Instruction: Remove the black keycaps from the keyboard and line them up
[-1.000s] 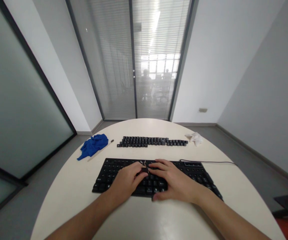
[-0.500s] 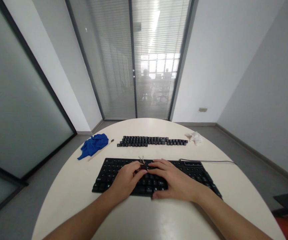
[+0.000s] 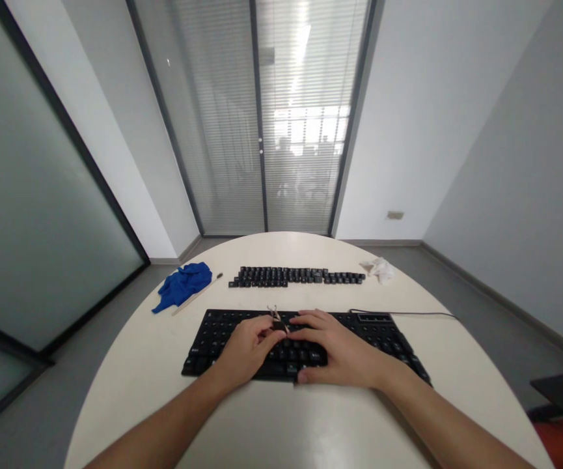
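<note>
A black keyboard [image 3: 210, 335] lies across the table under both hands. My left hand [image 3: 243, 348] is closed, its thumb and fingers pinching a small dark tool with two thin wire prongs, which looks like a keycap puller [image 3: 278, 324]. The prongs point up and away from me. My right hand [image 3: 342, 348] rests over the middle-right of the keyboard with fingers spread. Its index fingertip reaches the near end of the puller, and its thumb lies at the keyboard's front edge. Both hands hide many of the keys beneath them.
Beyond the keyboard, loose black keycaps [image 3: 276, 276] lie in rows. To their left are a blue cloth [image 3: 183, 284] and a thin brush [image 3: 198, 294]; a crumpled white tissue [image 3: 380, 269] sits at right. The keyboard's cable [image 3: 422, 314] runs right across the round table [image 3: 129, 352].
The puller's prongs have tipped slightly to the left in my left hand. My right hand stays almost where it was, and the whole view has shifted a little.
</note>
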Tool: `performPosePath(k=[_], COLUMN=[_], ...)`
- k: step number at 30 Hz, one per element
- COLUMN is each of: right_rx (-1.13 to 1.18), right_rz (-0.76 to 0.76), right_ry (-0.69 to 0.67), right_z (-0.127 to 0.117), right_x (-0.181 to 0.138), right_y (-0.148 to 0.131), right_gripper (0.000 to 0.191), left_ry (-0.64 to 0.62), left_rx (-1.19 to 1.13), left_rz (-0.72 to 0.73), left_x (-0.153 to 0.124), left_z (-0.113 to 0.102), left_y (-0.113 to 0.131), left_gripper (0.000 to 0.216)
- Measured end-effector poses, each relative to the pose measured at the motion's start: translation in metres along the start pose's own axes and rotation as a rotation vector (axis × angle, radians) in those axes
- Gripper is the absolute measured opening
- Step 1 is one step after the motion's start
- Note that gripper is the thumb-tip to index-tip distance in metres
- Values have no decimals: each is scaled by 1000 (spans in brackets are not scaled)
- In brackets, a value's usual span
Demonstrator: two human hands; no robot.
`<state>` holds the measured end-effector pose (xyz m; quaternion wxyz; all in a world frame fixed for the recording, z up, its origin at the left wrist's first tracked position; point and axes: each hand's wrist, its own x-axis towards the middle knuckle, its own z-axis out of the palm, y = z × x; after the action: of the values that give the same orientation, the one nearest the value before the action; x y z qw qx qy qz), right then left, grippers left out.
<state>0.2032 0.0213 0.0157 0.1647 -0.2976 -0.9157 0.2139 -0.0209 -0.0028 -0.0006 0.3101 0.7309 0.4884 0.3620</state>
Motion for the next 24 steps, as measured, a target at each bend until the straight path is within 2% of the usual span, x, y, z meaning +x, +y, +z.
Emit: performPosePath(k=[6, 13, 20, 24], right_rx=[14, -13, -8, -16], right_rz=[-5, 4, 61, 43], right_ry=[65, 74, 205, 162], right_z=[0, 3, 16, 16], right_x=[1, 0, 6, 8], right_y=[-4, -3, -4, -5], right_gripper=[39, 32, 18, 18], left_ry=[-9, -11, -17, -23], left_rx=[-4, 18, 49, 33], left_rz=[35, 63, 124, 139], left_x=[-1, -2, -4, -3], left_z=[-1, -1, 4, 4], left_y=[3, 6, 6, 6], left_gripper=[25, 18, 18, 19])
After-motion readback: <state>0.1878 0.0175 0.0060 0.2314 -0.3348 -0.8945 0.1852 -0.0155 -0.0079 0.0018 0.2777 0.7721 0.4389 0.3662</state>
